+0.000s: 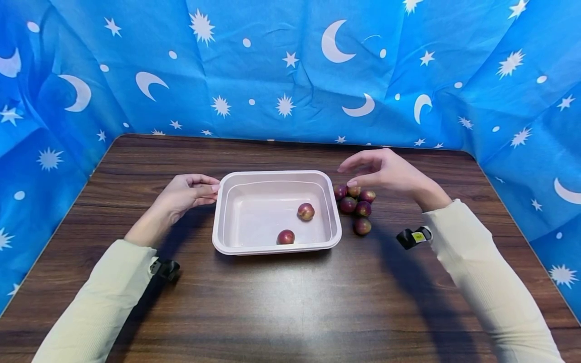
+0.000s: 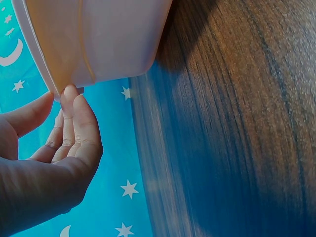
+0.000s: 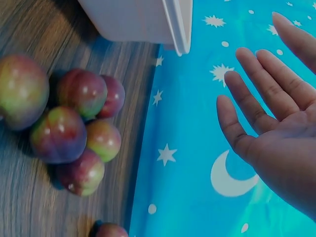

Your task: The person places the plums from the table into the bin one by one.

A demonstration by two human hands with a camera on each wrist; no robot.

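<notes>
left hand [image 1: 183, 194] fingertips touch tray [image 1: 221, 212]; right hand [image 1: 386, 171] spread.

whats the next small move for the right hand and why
Probably lower the right hand and pinch one plum from the pile. It hovers open just above them, holding nothing, while the left hand touches the tray, which holds only two.

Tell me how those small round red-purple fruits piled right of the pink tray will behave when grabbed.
The small round red-purple fruits look smooth and glossy, so probably slightly slippery. Being round and heaped together on the flat wooden table, lifting one may set its neighbours rolling. The open right hand dwarfs each, so they are likely light.
</notes>
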